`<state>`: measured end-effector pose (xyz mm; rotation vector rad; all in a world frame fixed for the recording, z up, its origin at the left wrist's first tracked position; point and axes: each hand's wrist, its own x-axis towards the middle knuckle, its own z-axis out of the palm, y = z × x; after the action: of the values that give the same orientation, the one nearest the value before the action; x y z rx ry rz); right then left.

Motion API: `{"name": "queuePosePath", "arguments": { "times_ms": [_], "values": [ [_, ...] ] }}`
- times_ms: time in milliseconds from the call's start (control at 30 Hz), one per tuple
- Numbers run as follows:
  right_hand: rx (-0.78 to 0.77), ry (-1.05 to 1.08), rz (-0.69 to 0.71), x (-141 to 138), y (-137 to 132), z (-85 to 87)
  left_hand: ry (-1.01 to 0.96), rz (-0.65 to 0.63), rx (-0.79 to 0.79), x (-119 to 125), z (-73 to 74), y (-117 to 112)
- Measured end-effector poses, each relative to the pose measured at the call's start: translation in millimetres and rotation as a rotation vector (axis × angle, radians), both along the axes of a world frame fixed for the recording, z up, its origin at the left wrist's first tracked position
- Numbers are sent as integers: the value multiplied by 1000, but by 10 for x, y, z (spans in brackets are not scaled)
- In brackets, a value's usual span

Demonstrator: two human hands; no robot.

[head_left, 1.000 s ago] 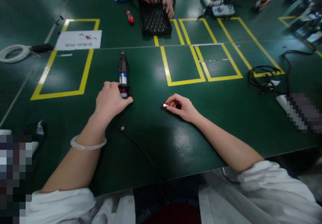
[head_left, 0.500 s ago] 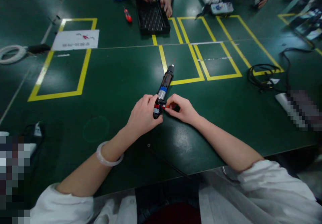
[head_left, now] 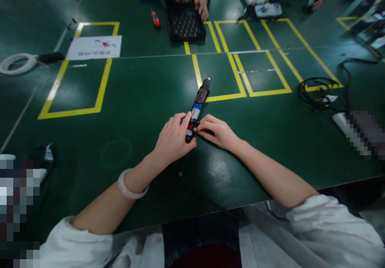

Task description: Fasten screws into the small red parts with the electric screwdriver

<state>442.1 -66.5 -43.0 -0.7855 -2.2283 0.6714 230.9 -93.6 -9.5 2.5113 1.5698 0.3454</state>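
Head view: power screwdriver (head_left: 197, 110) between left hand (head_left: 172, 139) and right hand (head_left: 221, 133)
Left grip clamps its rear; right is pinched together at its side, contents hidden; probably stiff, weighty, best held round the barrel (head_left: 202, 96)

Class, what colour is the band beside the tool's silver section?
The band is blue, in the head view.

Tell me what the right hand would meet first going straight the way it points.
Most likely the power screwdriver, close ahead of the right hand; whether they already touch is hard to judge.
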Motion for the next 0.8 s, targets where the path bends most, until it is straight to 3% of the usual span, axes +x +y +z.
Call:
{"name": "queuePosePath", "arguments": {
  "times_ms": [400,800],
  "values": [
    [40,41,-51,-28,-39,-12,76,60,19,53,10,-20],
    [-110,66,10,-39,-54,49,183,104,-11,-88,86,79]
  ]
}}
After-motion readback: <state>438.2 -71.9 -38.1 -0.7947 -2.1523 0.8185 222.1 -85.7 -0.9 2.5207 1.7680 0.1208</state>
